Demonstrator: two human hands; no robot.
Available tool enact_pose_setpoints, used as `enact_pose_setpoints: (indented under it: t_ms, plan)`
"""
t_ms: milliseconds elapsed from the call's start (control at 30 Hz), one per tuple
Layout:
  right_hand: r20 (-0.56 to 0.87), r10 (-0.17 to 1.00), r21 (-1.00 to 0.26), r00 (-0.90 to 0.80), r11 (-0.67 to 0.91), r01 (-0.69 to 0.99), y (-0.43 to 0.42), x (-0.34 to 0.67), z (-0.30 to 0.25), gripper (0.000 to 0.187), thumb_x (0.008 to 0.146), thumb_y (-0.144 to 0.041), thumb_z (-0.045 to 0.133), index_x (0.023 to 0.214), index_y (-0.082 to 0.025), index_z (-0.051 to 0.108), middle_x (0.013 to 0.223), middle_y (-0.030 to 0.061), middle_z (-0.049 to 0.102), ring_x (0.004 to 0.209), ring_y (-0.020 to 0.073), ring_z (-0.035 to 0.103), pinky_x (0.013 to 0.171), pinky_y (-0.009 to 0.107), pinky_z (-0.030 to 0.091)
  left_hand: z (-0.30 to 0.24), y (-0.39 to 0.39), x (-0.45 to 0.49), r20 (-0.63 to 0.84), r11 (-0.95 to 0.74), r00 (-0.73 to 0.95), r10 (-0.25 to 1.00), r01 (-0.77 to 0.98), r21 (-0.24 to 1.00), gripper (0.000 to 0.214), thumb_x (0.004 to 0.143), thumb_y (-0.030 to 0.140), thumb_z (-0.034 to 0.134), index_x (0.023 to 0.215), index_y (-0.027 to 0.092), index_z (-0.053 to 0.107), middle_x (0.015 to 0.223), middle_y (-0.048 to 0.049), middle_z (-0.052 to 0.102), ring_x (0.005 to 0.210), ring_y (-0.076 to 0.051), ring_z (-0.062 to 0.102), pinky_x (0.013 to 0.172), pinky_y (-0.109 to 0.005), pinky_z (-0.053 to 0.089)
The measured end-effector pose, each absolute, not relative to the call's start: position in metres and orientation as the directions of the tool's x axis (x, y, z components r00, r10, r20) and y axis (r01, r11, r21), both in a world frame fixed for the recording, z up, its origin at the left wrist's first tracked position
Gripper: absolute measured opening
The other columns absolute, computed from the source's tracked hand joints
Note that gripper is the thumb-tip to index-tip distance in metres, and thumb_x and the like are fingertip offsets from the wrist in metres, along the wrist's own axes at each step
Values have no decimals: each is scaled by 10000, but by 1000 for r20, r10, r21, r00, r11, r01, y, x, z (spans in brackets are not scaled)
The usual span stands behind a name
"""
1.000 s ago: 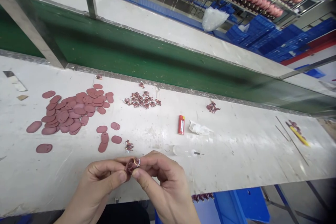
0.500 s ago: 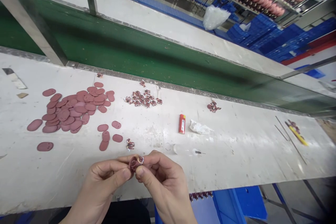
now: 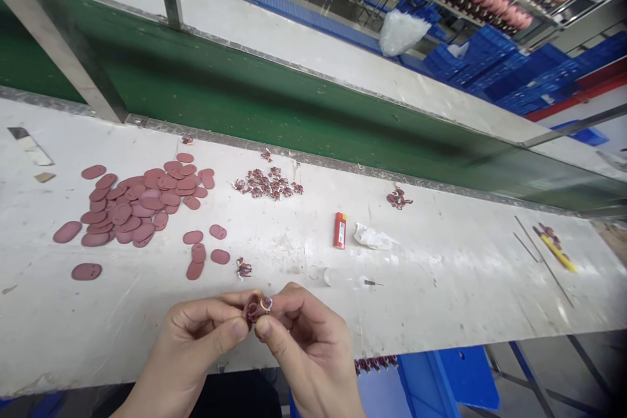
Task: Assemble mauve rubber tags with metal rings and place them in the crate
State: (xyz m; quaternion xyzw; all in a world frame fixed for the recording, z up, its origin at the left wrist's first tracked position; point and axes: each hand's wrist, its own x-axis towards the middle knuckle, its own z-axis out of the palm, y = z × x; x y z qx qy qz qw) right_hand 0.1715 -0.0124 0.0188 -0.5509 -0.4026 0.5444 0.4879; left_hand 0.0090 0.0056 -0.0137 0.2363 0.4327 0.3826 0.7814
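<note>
Both hands meet low in the view, just off the near edge of the white table (image 3: 411,304). My left hand (image 3: 200,339) and my right hand (image 3: 304,346) pinch a small maroon piece with a pale ring on it (image 3: 255,308) between fingers and thumbs, and the fingers hide part of it. Beyond them, a tiny maroon cluster (image 3: 243,268) lies close by. Further off are a spread of flat dusty-pink oval pads (image 3: 142,209) and a heap of small maroon pieces (image 3: 267,184).
A red lighter (image 3: 339,230) and crumpled white tissue (image 3: 372,236) lie right of the hands. Thin metal rods (image 3: 543,261) and a yellow tool (image 3: 558,253) lie far right. A green belt (image 3: 294,117) runs behind the table. A blue crate (image 3: 441,382) sits below.
My hands have shifted slightly right and closer together, with the maroon piece still pinched between them. Its ring now shows a little differently. The items on the table have not visibly moved.
</note>
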Motion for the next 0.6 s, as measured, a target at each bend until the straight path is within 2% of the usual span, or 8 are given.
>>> enact_pose_setpoints:
  t_ms: [233, 433, 533, 600]
  plan:
    - [-179, 978, -981, 104, -169, -98, -15, 169, 13, 38, 886, -237, 788, 898, -258, 758, 793, -18, 683, 719, 115, 653, 706, 240, 558, -15, 6, 7, -513, 603, 318, 797, -377, 703, 125, 782, 372, 853, 719, 266, 839, 1065, -61, 842, 1180, -307, 709, 1059, -378, 544]
    - [-344, 932, -918, 118, -308, -249, -12, 163, 11, 79, 873, -304, 813, 893, -244, 766, 807, -2, 717, 728, 127, 657, 752, 267, 570, -15, 2, 13, -530, 590, 260, 807, -394, 705, 172, 764, 405, 866, 679, 268, 807, 1098, -53, 836, 1174, -303, 711, 1052, -387, 548]
    - [-346, 926, -905, 149, -288, -313, -14, 167, 6, 113, 872, -340, 817, 881, -243, 760, 781, 3, 720, 719, 131, 656, 732, 259, 572, -17, 5, 8, -469, 523, 233, 852, -317, 791, 149, 810, 442, 816, 782, 296, 819, 1239, -46, 795, 1199, -294, 698, 1010, -371, 574]
    - [-328, 929, -908, 170, -260, -330, -20, 176, 2, 136, 865, -367, 823, 885, -248, 762, 789, 13, 732, 706, 131, 651, 693, 246, 562, -22, 14, -6, -365, 403, 218, 905, -162, 901, 146, 864, 455, 750, 866, 323, 814, 1294, -32, 769, 1199, -278, 698, 983, -356, 587]
